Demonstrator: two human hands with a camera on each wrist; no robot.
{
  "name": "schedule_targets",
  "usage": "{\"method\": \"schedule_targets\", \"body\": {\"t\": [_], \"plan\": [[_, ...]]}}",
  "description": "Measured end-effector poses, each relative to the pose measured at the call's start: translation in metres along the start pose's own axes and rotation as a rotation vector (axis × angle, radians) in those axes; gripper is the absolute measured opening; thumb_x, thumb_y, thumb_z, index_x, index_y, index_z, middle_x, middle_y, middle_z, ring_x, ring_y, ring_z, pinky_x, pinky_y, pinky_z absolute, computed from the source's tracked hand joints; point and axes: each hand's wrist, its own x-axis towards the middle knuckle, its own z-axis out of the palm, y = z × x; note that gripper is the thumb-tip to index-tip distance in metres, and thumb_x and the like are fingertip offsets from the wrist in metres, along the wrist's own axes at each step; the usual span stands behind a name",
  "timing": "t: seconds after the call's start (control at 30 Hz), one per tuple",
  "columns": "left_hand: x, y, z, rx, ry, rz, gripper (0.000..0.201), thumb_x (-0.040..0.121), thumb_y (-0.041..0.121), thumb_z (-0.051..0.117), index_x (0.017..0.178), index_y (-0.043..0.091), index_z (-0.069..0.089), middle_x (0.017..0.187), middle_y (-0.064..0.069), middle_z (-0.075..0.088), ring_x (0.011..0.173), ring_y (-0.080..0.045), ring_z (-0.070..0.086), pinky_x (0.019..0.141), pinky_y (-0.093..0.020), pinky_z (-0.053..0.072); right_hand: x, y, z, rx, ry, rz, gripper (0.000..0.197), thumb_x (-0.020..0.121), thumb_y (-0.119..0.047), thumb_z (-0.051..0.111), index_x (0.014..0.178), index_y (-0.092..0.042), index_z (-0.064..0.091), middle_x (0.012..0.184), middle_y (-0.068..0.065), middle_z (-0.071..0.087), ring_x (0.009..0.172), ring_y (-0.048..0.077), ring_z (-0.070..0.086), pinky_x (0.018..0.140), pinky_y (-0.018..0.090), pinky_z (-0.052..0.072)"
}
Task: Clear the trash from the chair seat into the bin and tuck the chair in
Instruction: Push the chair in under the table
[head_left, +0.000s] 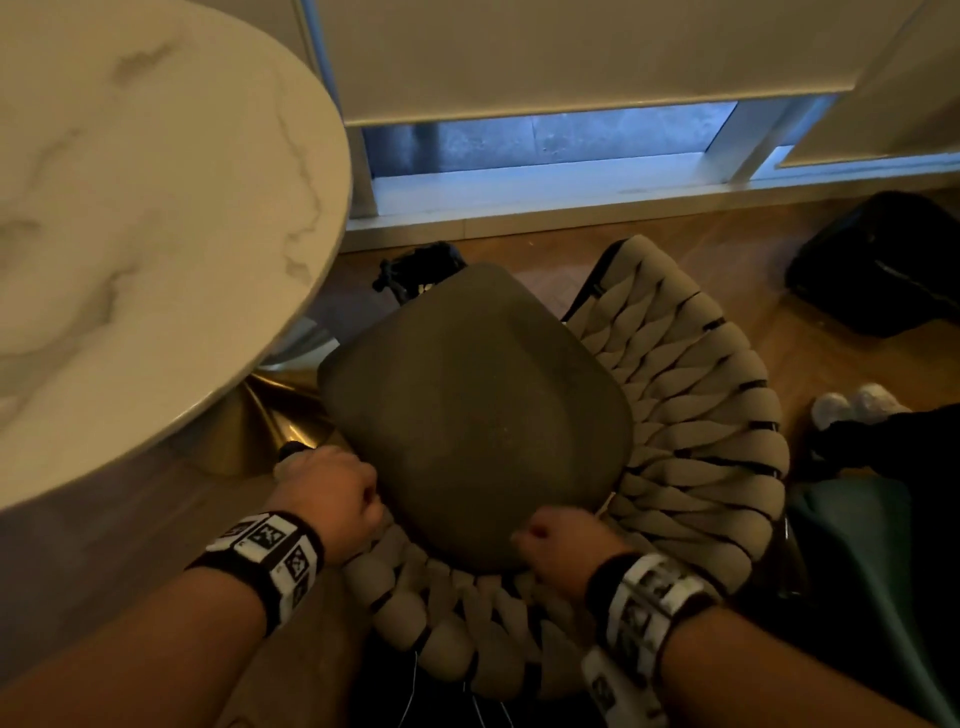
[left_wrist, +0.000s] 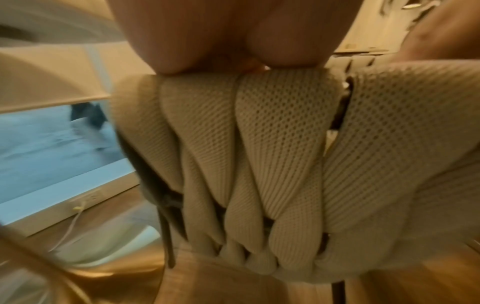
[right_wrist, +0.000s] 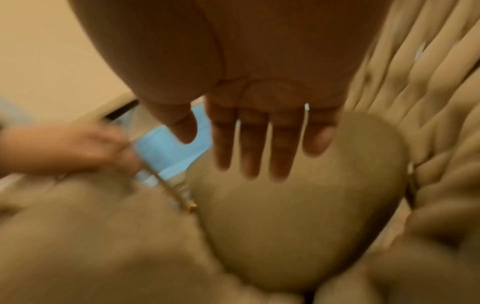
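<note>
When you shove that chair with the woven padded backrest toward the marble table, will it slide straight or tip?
Probably slides: the wooden floor looks smooth. The woven padded backrest likely squashes under the left hand gripping it. With both hands high on the rim, the chair might rock forward.

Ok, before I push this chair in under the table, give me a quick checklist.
1. Seat free of trash: ok, nothing lies on it.
2. Left hand grips backrest: ok.
3. Right hand grips backrest: not ok, its fingers are straight over the seat.
4. Seat under table: not ok, it stands out beside it.
5. Room past the table base: cannot tell.
</note>
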Motion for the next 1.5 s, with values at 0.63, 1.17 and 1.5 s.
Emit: {"method": "schedule_targets", "body": {"t": [0.63,1.17,1.5], "plan": [[-0.012,-0.014,0.011,0.110,-0.093,-0.047,0.050,0.075,0.067,0.033,0.072,0.028,0.065,0.072,0.012,0.060,0.079,-0.005,0.050,0.086,-0.035,0.031,0.110,0.102,-0.214,-0.149,0.701,0.238,0.049,0.085,-0.043,0.063,0.132,-0.032,0.055,0.139,0.020,0.044,0.124,0.046,0.045,0.105,0.048,0.042],[-0.118,-0.106,0.087,-0.007,-0.083,-0.187,0.062,0.067,0.076,0.026,0.097,0.040,0.066,0.109,0.020,0.069,0.106,0.001,0.061,0.083,-0.030,0.041,0.113,-0.031,-0.139,-0.312,0.600,0.011,0.053,0.085,-0.046,0.057,0.137,-0.039,0.046,0.142,0.009,0.041,0.130,0.036,0.040,0.105,0.052,0.036],[-0.104,-0.145,0.087,-0.064,0.041,-0.238,0.029,0.066,0.060,0.054,0.055,0.033,0.057,0.057,0.008,0.067,0.058,-0.009,0.068,0.060,-0.028,0.045,0.139,-0.075,-0.152,-0.300,0.594,-0.032,0.053,0.083,-0.040,0.058,0.135,-0.038,0.047,0.140,0.010,0.042,0.128,0.037,0.040,0.106,0.055,0.036]]}}
